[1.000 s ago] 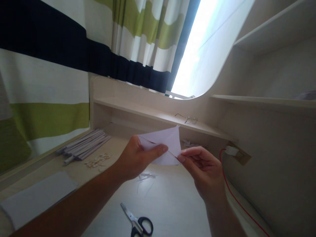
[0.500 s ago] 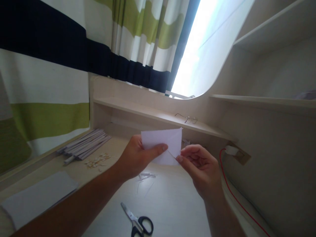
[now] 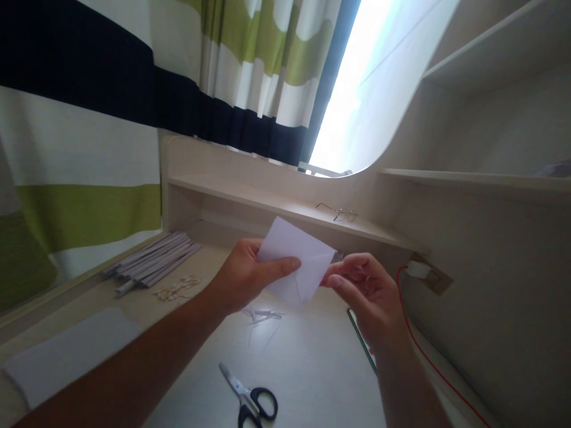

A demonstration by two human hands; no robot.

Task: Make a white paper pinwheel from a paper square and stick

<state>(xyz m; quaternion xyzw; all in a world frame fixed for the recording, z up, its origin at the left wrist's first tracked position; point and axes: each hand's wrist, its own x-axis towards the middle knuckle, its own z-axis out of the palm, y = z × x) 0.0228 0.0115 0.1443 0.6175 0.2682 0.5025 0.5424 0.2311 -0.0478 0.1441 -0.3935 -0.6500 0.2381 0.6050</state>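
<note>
A folded white sheet of paper (image 3: 297, 252) is held up above the desk, tilted, with creases and a loose flap at its lower edge. My left hand (image 3: 250, 273) grips its left side, thumb pressed flat on the front and the other fingers hidden behind. At the right edge of the paper, my right hand (image 3: 361, 291) has thumb and index finger closed together, the fingertips partly behind the edge. Below them on the desk lie thin white paper scraps (image 3: 263, 316) and scissors with black handles (image 3: 250, 398).
Rolled grey-white paper sticks (image 3: 154, 261) lie at the left, with small pale curled pieces (image 3: 178, 288) beside them. A stack of white sheets (image 3: 75, 353) is nearer. Glasses (image 3: 345, 214) rest on the shelf. A red cable (image 3: 414, 339) runs down the right; a green-edged item (image 3: 360, 339) lies by my right wrist.
The paper has turned clockwise in my left hand, its top left corner now pointing up. My right fingers have shifted from the front flap to the right edge.
</note>
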